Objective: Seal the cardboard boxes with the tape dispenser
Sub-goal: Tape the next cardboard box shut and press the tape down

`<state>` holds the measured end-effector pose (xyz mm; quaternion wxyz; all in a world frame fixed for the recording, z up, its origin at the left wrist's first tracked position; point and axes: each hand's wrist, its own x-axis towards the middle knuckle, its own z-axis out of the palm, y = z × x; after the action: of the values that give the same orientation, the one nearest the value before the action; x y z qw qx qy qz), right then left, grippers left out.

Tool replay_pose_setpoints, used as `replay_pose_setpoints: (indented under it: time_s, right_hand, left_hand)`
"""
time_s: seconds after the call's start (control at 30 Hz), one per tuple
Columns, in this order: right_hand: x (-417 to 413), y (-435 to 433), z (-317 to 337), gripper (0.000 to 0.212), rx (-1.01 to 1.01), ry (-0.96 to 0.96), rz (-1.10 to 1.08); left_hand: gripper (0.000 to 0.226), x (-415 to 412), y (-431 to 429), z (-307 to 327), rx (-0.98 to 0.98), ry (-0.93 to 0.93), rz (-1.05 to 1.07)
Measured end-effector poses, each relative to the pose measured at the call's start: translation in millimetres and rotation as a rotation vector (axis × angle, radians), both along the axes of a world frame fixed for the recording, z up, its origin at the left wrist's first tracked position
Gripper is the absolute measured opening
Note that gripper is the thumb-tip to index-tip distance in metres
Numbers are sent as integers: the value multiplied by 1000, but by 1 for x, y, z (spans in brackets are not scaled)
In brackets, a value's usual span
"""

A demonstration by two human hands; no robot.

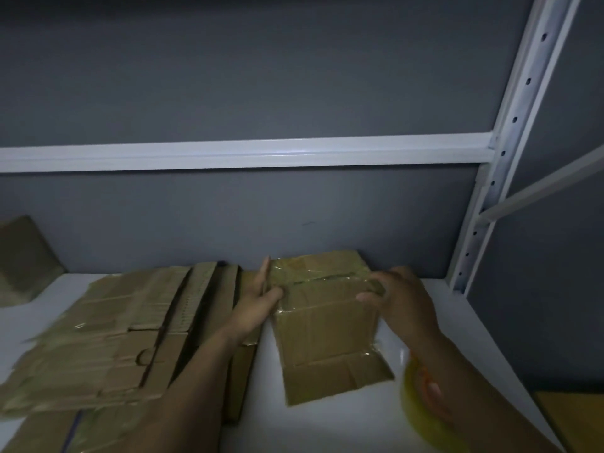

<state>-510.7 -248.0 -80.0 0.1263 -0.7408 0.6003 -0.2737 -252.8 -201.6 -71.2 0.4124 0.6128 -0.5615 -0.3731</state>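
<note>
A small cardboard box [322,325] lies on its side on the white shelf [330,426], its taped end facing the wall and its open flaps toward me. My left hand [261,297] grips the box's left edge, thumb on the near face. My right hand [397,297] holds the right edge with curled fingers. Glossy clear tape runs across the far end. A yellowish tape roll with an orange dispenser part [421,403] sits blurred under my right forearm.
A pile of flattened cardboard boxes [108,341] covers the shelf's left half. Another cardboard piece [23,256] leans at the far left. A white perforated metal upright [500,165] and a crossbar [245,153] frame the grey back wall.
</note>
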Motion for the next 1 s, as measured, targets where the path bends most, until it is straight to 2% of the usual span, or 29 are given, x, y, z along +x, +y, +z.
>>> replay_pose_setpoints:
  time_s: [0.13, 0.23, 0.3, 0.37, 0.47, 0.53, 0.63, 0.77, 0.87, 0.93, 1.0]
  right_hand:
    - [14, 14, -5, 33, -60, -209, -114]
    - [17, 12, 1, 46, -105, -285, -113]
    - [21, 10, 10, 62, -1, -357, -37]
    - [26, 9, 15, 69, 159, -424, 53]
    - [24, 2, 15, 60, 260, -321, 157]
    - [20, 2, 15, 54, 301, -298, 222]
    - [12, 11, 18, 50, 282, -257, 226]
    - [-26, 38, 3, 53, 149, -37, -9]
    - [-68, 59, -28, 62, 233, 55, -212]
    - [-85, 67, -47, 54, 339, 96, -277]
    - [-94, 70, -59, 29, 320, 131, -340]
  left_hand:
    - [70, -1, 3, -4, -97, -13, 79]
    - [74, -3, 7, -9, -168, -58, 109]
    - [84, -10, 10, -10, -178, -119, 86]
    - [83, -18, 11, -14, -178, -197, 108]
    - [75, -33, 21, -27, -238, -259, 179]
    - [78, -41, 27, -41, -290, -382, 200]
    - [80, -45, 27, -46, -301, -464, 239]
    - [85, -50, 21, -40, -344, -551, 224]
    - [83, -56, 16, -42, -366, -632, 221]
    - [84, -60, 13, -45, -415, -728, 217]
    - [82, -63, 11, -47, -410, -799, 192]
